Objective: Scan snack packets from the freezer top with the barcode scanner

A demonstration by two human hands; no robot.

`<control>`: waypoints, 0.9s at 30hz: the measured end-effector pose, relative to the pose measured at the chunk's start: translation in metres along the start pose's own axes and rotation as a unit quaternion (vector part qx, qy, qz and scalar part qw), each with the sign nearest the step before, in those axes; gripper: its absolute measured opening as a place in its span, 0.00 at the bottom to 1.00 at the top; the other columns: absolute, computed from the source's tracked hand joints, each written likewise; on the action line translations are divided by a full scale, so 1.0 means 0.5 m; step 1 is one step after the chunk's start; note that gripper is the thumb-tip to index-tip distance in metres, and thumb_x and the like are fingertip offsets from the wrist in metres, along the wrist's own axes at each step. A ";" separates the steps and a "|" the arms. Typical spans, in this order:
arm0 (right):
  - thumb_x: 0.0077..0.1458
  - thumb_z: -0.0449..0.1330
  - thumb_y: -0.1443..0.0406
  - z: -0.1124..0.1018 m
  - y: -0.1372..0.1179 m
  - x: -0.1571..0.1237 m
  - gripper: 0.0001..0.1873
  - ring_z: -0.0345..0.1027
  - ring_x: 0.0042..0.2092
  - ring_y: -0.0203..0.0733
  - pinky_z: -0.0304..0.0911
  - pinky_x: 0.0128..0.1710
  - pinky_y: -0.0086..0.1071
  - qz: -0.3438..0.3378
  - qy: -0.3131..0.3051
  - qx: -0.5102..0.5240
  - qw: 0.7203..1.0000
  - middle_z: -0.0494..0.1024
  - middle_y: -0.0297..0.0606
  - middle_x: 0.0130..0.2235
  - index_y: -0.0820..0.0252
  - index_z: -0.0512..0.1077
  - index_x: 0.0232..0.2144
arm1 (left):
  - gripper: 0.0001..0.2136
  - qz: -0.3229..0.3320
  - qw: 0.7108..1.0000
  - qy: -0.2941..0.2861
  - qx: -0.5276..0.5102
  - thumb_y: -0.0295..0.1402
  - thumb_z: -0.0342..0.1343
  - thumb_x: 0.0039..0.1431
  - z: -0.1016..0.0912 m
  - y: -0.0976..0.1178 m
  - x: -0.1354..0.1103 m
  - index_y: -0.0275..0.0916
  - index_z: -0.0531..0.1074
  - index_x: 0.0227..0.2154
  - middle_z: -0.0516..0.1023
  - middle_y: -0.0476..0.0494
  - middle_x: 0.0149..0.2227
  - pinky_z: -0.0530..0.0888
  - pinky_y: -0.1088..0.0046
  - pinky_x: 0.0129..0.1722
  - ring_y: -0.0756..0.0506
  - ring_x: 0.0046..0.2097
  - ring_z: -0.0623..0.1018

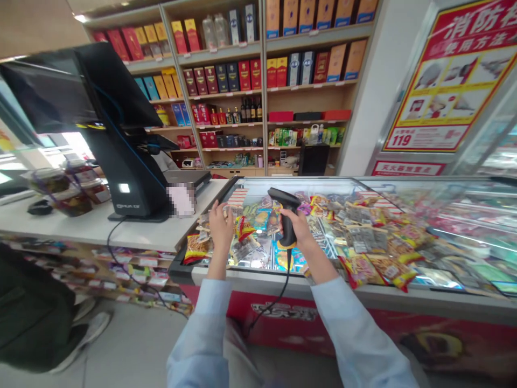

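Note:
My right hand (299, 227) is closed round the grip of a black barcode scanner (285, 207). Its head points left over the snack packets (363, 226) lying on the glass lid of a chest freezer (283, 280). A black cable (278, 299) hangs from the scanner down the freezer's front. My left hand (220, 223) is raised above the packets at the lid's left end, fingers curled on a red and yellow snack packet (243, 226).
A black till with two screens (121, 140) stands on the white counter (100, 226) to the left, with plastic tubs (64, 186) beside it. Shelves of boxed bottles (250, 70) fill the back wall. A person in dark clothes (28, 312) crouches at bottom left.

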State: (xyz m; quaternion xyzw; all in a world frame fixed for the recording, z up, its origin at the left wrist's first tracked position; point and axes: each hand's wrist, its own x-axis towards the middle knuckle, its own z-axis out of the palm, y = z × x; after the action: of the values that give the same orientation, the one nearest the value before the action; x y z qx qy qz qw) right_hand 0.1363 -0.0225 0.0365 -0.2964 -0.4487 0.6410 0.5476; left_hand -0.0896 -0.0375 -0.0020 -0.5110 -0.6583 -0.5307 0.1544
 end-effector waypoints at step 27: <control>0.41 0.62 0.65 -0.131 -0.083 0.179 0.06 0.59 0.14 0.32 0.56 0.11 0.26 -0.053 0.106 0.061 0.991 0.68 0.28 0.15 0.60 0.68 0.21 | 0.12 0.022 0.994 -0.086 -0.061 0.32 0.49 0.58 0.176 0.054 -0.008 0.38 0.72 0.43 0.69 0.34 0.56 0.64 0.54 0.60 0.38 0.60 0.67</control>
State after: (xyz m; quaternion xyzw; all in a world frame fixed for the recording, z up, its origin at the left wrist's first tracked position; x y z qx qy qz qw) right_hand 0.1914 0.0804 0.0564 -0.3043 -0.3630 0.6022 0.6426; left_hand -0.0357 0.0335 -0.0245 -0.5776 -0.6241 -0.5205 0.0769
